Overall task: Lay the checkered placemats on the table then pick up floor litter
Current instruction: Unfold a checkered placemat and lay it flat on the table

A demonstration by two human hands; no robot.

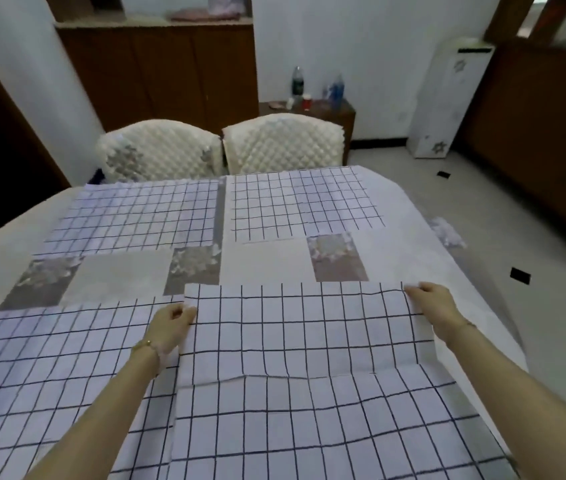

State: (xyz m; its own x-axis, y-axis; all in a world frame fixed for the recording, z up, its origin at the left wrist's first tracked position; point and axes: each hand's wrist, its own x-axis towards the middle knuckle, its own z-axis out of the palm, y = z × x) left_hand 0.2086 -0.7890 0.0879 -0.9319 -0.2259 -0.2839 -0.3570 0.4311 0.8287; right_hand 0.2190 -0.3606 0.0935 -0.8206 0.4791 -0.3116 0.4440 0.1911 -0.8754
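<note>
Several white placemats with dark grid lines lie on the table (119, 271). Two are at the far side, one on the left (143, 216) and one on the right (295, 202). A third (49, 368) covers the near left. The near right placemat (302, 358) is creased across its middle. My left hand (170, 323) pinches its far left corner and my right hand (434, 306) pinches its far right corner. Small dark scraps of litter lie on the floor at the right, one near (520, 275) and one farther back (443, 174).
Two white quilted chairs (160, 150) (283, 140) stand at the table's far side. Behind them a small wooden table (340, 114) holds bottles and a red cup. A white standing unit (448, 98) is at the back right. Wooden cabinets line the right wall.
</note>
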